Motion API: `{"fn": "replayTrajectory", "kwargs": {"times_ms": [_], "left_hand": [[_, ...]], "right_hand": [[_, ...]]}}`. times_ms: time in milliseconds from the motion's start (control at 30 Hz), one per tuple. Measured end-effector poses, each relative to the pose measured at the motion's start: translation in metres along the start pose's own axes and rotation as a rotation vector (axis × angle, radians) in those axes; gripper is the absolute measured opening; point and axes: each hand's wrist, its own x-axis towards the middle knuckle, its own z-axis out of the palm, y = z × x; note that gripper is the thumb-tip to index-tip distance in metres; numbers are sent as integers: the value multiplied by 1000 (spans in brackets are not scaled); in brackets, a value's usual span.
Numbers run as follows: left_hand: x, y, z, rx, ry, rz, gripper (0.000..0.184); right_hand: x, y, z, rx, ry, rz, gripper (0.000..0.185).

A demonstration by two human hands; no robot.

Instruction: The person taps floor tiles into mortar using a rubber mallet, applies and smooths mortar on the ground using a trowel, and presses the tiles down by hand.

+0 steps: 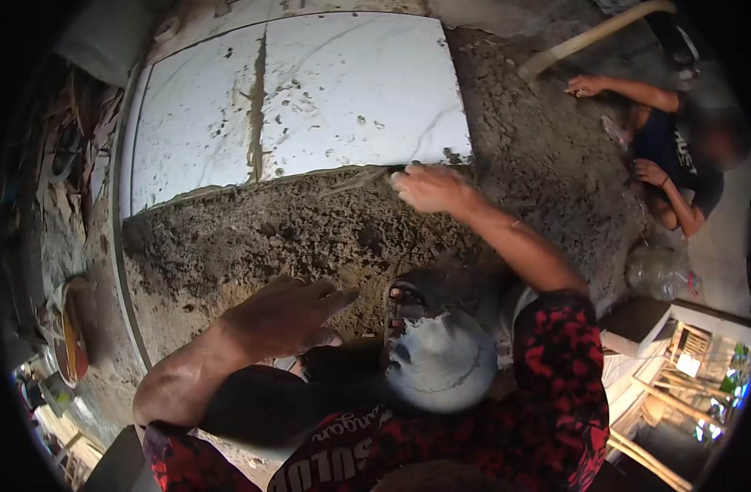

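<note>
Two white marble-patterned tiles (359,90) lie side by side, spotted with wet mortar, a mortar-filled gap between them. My right hand (429,189) is at the near edge of the right tile, fingers curled; whatever they may hold is hidden. A blurred greyish streak lies along the tile edge just left of that hand. Rough dark mortar (310,225) spreads in front of the tiles. Above its near edge, my left hand (289,316) is stretched out with fingers apart and nothing in it. My bent knee (441,361) in worn pale denim and a sandalled foot (404,295) are between my arms.
At the right, another person (679,156) crouches, one hand on the mortar. A pale pole (597,37) lies beyond. A clear plastic jug (662,275) rests near that person. A straight edge strip (125,303) runs along the left, with an orange-and-brown object (75,336) beside it.
</note>
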Motion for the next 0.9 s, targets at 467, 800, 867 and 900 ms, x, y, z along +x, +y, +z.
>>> {"fn": "replayTrajectory", "kwargs": {"times_ms": [467,800,867,900], "left_hand": [[-7,-8,0,18,26,104,62],[8,-15,-2,26,-25,66,61],[6,-17,-2,28,-21,56,61],[5,-18,-3,11,-16,21,60]], "right_hand": [[-214,153,-9,200,238,659,29],[-57,9,111,474,736,548,35],[-67,24,94,569,687,693,34],[-76,37,86,661,635,837,34]]}}
